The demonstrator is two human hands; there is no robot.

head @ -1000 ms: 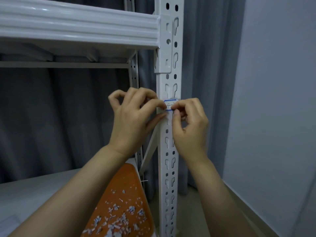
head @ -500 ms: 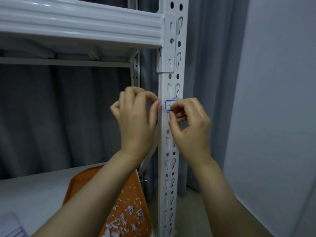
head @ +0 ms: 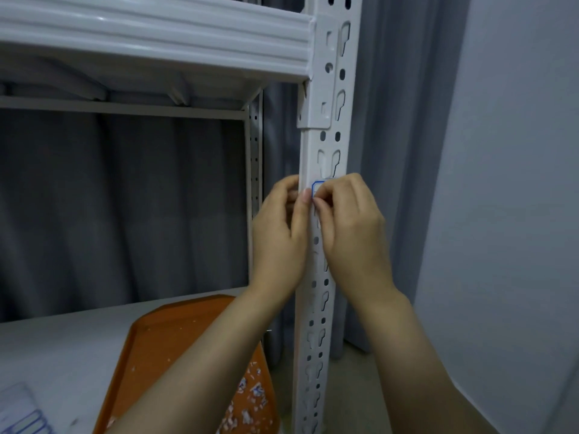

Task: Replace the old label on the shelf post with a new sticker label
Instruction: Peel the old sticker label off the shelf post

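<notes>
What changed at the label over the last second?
The left hand let go of the label, then brought its thumb back to the left edge of the shelf post beside it. The right hand shifted left, covering more of the label. Unchanged: the right hand pinches the label, still stuck there.

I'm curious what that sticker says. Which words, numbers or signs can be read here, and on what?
No text is legible.
The blue-bordered label on the shelf post: mostly hidden by the right hand, writing unreadable.
The label sheet at lower left: blurred, only blue outlines show.
The paper scraps in the orange tray: too small to read.
</notes>
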